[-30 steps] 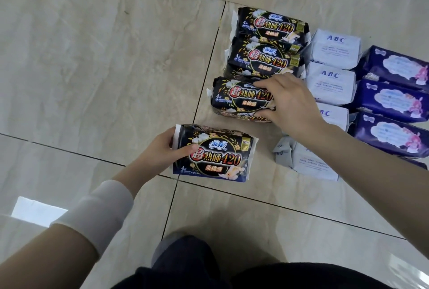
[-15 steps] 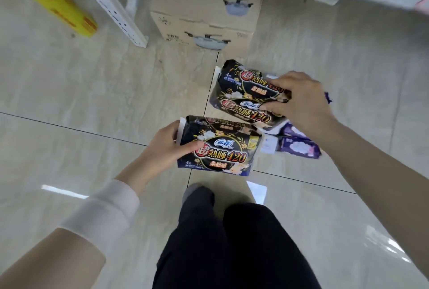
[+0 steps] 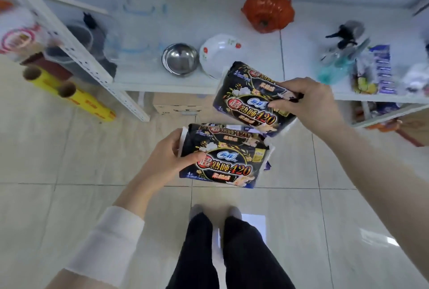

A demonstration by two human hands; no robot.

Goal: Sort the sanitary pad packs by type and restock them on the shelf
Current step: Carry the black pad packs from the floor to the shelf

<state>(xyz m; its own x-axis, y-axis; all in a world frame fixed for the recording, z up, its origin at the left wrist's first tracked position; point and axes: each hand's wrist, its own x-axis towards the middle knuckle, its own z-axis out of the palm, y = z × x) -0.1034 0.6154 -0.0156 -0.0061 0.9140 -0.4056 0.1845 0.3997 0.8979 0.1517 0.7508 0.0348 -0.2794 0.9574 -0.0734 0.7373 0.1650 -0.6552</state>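
I am rising from the floor (image 3: 69, 195) now: my left grip (image 3: 167, 158) is pinching glossy black plastic pad packs (image 3: 227, 165), my right grip (image 3: 308, 103) is clutching matching black packs (image 3: 250, 103), and the white metal shelf (image 3: 162, 82) is coming up just beyond it, ready for restocking

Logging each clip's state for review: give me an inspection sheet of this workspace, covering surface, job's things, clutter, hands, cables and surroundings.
Surface: white shelf board in front of the person, above a glossy tiled floor.
Job's things: two black 420 packs held up, lower pack and upper pack; purple packs, blurred, at the shelf's right end.
Clutter: steel bowl, white floral bowl, orange pumpkin-shaped item and spray bottle on the shelf.
Grippers: left hand grips the lower pack, with another pack seemingly behind it; right hand has its fingers curled round the upper pack.
Cables: nothing seen.
Surroundings: yellow rolls at left; cardboard box under the shelf.
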